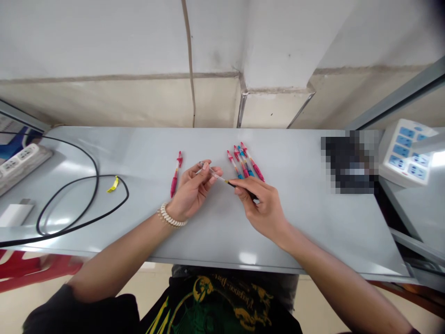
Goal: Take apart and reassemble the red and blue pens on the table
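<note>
- From my remote seat I see a slim clear pen with a black grip (219, 176), held above the table between two bare hands.
- Its long axis slants from far left to near right, bridging the hands; neither is nearer, since both touch it.
- The left hand (194, 192), a coiled bracelet (171, 217) at its wrist, has thumb and fingers pinched together on the far, clear end.
- The right hand (262, 204) is clamped around the black grip at the near end.
- The only container I can pick out is the pen's clear barrel; its contents are too small to tell.
- Just beyond the right hand, four pens (244, 160) lie fanned, pink and blue.
- Just left of the left hand lies a single pink pen (176, 174).
- Farther out on the grey table (215, 236): a looped black cable (98, 176) at left, a pixelated dark patch (347, 162) at right, beside a white socket block (405, 150).
</note>
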`<state>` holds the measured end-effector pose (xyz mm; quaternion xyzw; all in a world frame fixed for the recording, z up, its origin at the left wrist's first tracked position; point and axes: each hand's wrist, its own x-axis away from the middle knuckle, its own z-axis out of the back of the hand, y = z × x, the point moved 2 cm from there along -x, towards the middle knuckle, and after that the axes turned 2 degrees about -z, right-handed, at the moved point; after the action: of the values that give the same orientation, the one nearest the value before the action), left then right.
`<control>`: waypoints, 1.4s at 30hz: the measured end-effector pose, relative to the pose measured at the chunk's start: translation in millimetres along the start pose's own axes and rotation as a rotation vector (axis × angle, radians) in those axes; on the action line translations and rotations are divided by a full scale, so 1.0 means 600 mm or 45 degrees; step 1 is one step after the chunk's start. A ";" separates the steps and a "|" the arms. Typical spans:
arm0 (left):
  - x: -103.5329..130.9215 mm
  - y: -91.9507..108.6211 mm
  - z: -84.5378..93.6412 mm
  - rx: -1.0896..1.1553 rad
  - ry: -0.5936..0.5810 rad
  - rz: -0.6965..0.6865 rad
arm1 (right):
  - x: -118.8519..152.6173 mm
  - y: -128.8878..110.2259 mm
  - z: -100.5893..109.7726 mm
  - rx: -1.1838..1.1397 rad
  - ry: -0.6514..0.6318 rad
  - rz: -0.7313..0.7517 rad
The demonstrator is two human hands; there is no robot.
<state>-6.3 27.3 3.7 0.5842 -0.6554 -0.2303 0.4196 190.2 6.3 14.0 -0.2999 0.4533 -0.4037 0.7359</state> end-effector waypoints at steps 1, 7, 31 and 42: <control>0.001 -0.002 0.001 -0.035 0.000 -0.064 | 0.000 0.002 0.000 0.039 0.021 0.037; 0.012 -0.015 -0.004 -0.256 -0.002 -0.210 | 0.006 0.008 -0.008 0.199 0.044 0.195; 0.014 -0.015 -0.012 -0.108 -0.012 -0.219 | -0.005 0.007 0.011 0.086 0.157 -0.023; 0.012 -0.014 -0.007 -0.167 -0.013 -0.259 | -0.004 0.006 0.016 0.361 0.081 0.309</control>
<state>2.4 19.3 1.2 0.6177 -0.5785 -0.3169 0.4282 199.5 11.0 16.3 -0.1235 0.4478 -0.3811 0.7994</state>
